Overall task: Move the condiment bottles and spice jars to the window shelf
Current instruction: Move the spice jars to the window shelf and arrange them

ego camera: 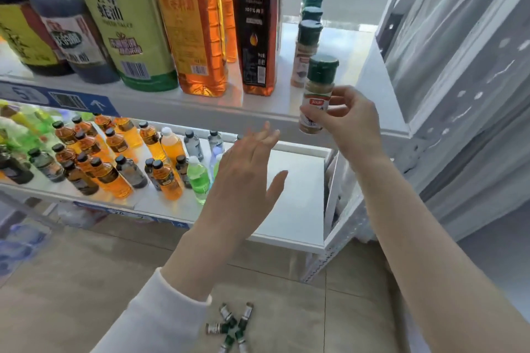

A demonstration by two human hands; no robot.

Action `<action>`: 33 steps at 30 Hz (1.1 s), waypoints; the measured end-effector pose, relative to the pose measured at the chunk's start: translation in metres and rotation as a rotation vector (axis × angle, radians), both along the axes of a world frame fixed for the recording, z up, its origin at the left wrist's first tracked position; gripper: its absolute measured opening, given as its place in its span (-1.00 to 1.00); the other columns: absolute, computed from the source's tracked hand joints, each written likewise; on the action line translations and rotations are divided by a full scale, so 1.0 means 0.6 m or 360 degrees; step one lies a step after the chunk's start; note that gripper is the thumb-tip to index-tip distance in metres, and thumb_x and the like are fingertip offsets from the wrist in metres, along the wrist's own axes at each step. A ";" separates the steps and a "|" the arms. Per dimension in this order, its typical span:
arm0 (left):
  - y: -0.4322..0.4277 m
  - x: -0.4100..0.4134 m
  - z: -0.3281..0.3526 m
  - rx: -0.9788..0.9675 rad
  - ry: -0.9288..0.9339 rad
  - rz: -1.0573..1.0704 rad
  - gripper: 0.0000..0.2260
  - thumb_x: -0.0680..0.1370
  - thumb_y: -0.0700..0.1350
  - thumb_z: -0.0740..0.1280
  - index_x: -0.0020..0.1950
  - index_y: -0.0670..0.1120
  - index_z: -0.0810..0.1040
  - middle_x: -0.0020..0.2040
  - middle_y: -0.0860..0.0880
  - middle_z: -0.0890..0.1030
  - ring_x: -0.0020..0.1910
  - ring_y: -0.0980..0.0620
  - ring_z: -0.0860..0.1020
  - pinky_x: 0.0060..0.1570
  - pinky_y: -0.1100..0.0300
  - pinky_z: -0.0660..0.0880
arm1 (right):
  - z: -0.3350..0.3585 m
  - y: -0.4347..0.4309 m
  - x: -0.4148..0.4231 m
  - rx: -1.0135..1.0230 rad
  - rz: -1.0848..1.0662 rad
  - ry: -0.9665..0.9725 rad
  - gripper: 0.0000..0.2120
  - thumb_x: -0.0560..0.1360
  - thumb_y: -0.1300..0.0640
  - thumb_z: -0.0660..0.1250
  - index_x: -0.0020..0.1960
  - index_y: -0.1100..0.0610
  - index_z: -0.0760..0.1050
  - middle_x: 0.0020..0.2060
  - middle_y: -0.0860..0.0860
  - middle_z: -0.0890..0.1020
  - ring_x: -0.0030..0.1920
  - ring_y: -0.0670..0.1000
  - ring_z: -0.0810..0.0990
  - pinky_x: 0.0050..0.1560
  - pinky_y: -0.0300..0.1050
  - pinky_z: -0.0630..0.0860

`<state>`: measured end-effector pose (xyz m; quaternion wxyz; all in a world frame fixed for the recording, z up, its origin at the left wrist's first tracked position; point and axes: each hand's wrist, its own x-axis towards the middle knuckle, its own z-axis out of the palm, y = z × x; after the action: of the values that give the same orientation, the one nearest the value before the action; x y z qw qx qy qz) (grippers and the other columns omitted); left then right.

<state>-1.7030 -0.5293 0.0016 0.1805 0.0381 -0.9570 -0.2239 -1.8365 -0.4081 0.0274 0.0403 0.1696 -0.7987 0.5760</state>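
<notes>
My right hand (pixel 352 123) grips a green-capped spice jar (pixel 317 92) of tan powder, upright, at the front right edge of the upper window shelf (pixel 258 107). Behind it a row of several matching spice jars (pixel 307 46) runs back toward the window. Large condiment bottles (pixel 200 26) of oil and sauce stand along the shelf's left and middle. My left hand (pixel 243 180) hovers open, fingers spread, over the lower shelf and holds nothing. Several more spice jars (pixel 232 324) lie on the floor below.
The lower shelf (pixel 292 203) holds many small drink bottles (pixel 114 157) on its left half. A white metal upright and plastic-wrapped racking (pixel 459 80) stand close on the right. Tiled floor (pixel 86 281) lies beneath.
</notes>
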 end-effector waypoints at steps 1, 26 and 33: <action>-0.003 -0.008 -0.002 0.0016 -0.0002 0.0025 -0.52 0.52 -0.11 0.32 0.41 -0.14 0.30 0.43 -0.10 0.33 0.44 -0.09 0.25 0.39 0.06 0.16 | -0.001 -0.010 -0.019 0.0009 0.0006 0.0022 -0.62 0.31 0.01 0.53 0.04 0.06 0.49 -0.08 -0.06 0.62 -0.11 -0.05 0.63 -0.06 -0.15 0.57; -0.022 -0.036 -0.020 0.0027 0.0037 0.0051 -0.53 0.51 -0.14 0.33 0.40 -0.15 0.32 0.42 -0.10 0.35 0.43 -0.08 0.27 0.33 0.15 0.13 | -0.025 -0.028 -0.042 0.0107 -0.0157 0.0359 -0.35 0.36 -0.07 0.46 0.33 0.17 0.34 0.18 0.03 0.45 0.12 -0.09 0.47 -0.05 -0.40 0.48; -0.059 0.042 -0.061 0.0072 0.0065 -0.0072 -0.56 0.52 -0.16 0.32 0.38 -0.17 0.35 0.41 -0.12 0.36 0.42 -0.12 0.30 0.35 0.13 0.12 | -0.111 -0.013 0.131 -0.0009 -0.0367 0.0361 -0.64 0.48 0.04 0.37 0.22 0.12 0.42 0.09 -0.06 0.50 0.10 -0.07 0.51 -0.01 -0.28 0.50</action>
<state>-1.6778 -0.5644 -0.0347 0.1941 0.0160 -0.9484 -0.2501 -1.7576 -0.4159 -0.0390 0.1965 0.1408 -0.8016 0.5468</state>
